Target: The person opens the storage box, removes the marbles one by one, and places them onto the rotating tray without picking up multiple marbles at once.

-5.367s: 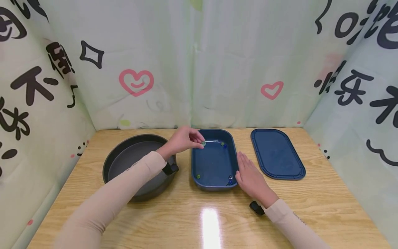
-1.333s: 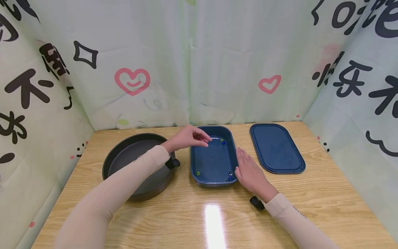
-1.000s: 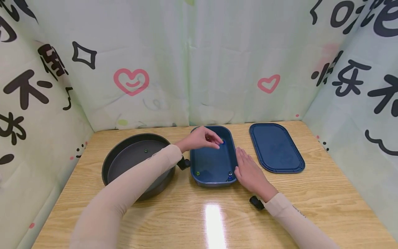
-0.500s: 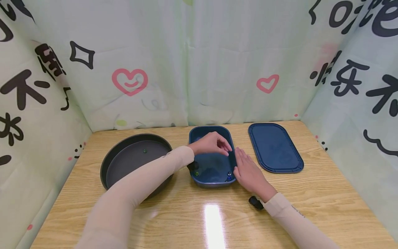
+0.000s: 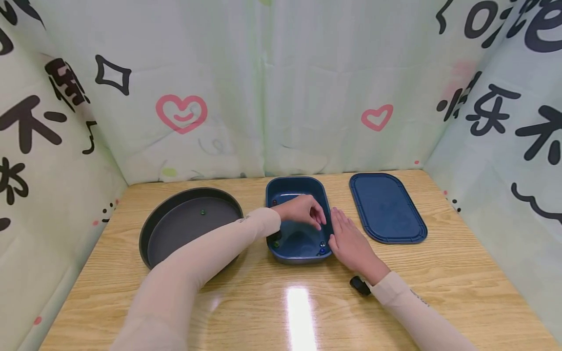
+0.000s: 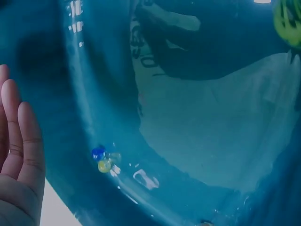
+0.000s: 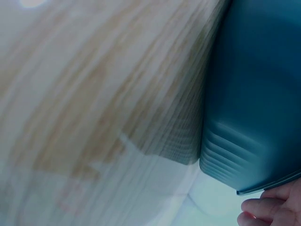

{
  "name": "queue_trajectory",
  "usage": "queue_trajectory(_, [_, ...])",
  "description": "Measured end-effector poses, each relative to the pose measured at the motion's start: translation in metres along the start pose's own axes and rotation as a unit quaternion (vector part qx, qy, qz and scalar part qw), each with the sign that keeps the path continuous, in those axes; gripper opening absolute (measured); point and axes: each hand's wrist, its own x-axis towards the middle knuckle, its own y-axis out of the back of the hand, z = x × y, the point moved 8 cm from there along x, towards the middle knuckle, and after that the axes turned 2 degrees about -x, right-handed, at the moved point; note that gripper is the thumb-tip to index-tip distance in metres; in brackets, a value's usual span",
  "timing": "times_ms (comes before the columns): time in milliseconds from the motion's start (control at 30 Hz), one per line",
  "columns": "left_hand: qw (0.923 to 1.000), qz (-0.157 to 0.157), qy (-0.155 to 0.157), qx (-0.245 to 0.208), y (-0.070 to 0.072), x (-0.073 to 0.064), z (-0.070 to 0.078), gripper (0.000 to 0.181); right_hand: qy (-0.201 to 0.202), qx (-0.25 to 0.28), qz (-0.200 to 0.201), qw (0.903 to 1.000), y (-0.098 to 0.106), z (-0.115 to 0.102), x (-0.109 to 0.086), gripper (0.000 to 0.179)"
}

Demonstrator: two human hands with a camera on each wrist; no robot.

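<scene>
My left hand [image 5: 306,210] reaches down into a blue rectangular food container [image 5: 324,187], fingers loosely bent, with nothing visible between them. Glass marbles lie on the container floor: a yellow-green marble [image 5: 276,244] at the near left, and a clear marble [image 5: 322,244] beside a blue marble [image 5: 322,251] at the near right. A small dark reddish spot shows by the far left wall. In the left wrist view, a blue marble [image 6: 99,153] and a yellow marble [image 6: 104,166] sit together by the wall. With straight fingers, my right hand [image 5: 353,246] rests against the container's right side.
Left of the container stands a round dark pan [image 5: 147,234] with a green marble [image 5: 203,212] in it, partly covered by my left sleeve [image 5: 206,261]. A blue lid [image 5: 388,209] lies on the wooden table [image 5: 246,312] at the right. Printed curtains [image 5: 316,97] enclose the table.
Earlier my left hand pinched a clear greenish marble over the container's left rim. A green marble now shows in the pan, and that hand has moved right and nearer. The right hand stays put.
</scene>
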Motion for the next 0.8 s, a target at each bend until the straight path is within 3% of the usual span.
queue_trajectory(333, [0.999,-0.026,0.006,0.037,-0.017,0.011,-0.007,0.014,0.001,0.003,0.002,1.0,0.001,-0.002,0.0,0.061])
queue_trajectory(567, [0.9979,-0.042,0.018,0.046,-0.026,0.008,-0.007,0.015,0.001,0.006,-0.002,1.0,0.001,-0.002,0.0,0.061])
queue_trajectory(800, [0.9972,-0.047,0.028,0.051,-0.035,0.012,-0.016,0.013,0.0,0.005,-0.001,1.0,0.002,-0.002,0.0,0.061])
